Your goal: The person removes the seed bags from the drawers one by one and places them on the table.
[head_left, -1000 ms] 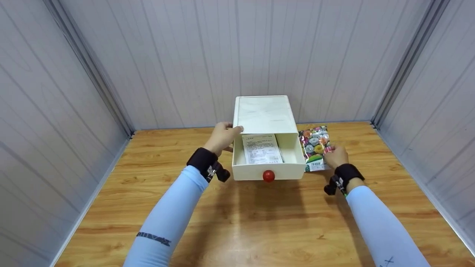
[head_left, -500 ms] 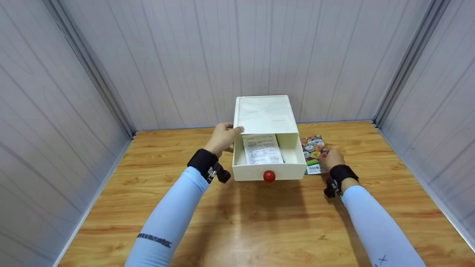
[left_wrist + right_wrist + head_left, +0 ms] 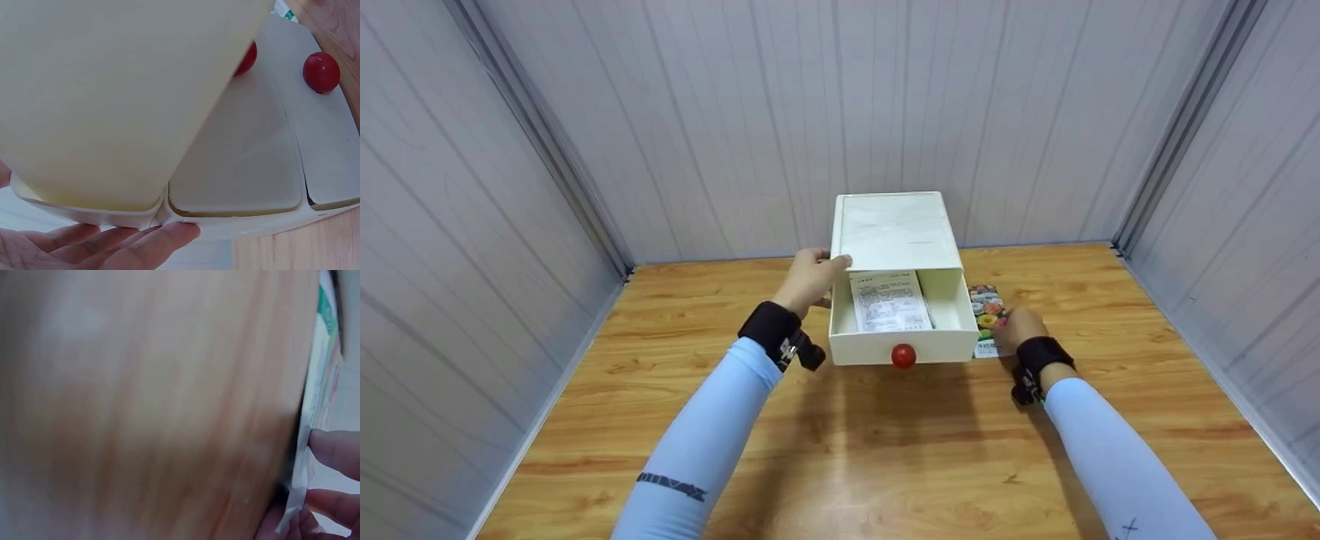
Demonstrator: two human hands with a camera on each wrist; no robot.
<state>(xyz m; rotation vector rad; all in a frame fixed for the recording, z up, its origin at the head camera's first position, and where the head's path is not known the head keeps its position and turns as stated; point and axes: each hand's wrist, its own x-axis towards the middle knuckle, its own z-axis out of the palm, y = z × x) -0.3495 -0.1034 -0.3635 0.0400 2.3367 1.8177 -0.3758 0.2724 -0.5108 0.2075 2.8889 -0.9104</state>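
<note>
A white drawer cabinet has its top drawer pulled out, with a red ball knob in front. A white packet with printed text lies in the drawer. My left hand grips the cabinet's left front edge, its thumb on top and its fingers along the side. To the right, my right hand pinches the edge of a packet with printed flowers, whose left part is hidden behind the drawer. In the right wrist view, the packet's edge sits between thumb and fingers.
Below the pulled drawer, the left wrist view shows two shut drawers, a middle one and a bottom one with its own red knob. The wooden tabletop is bounded by panelled walls at the back and sides.
My right hand has moved left and nearer to me, bringing the flower packet with it, so less of the packet shows beside the drawer. The left hand and cabinet have stayed put.
</note>
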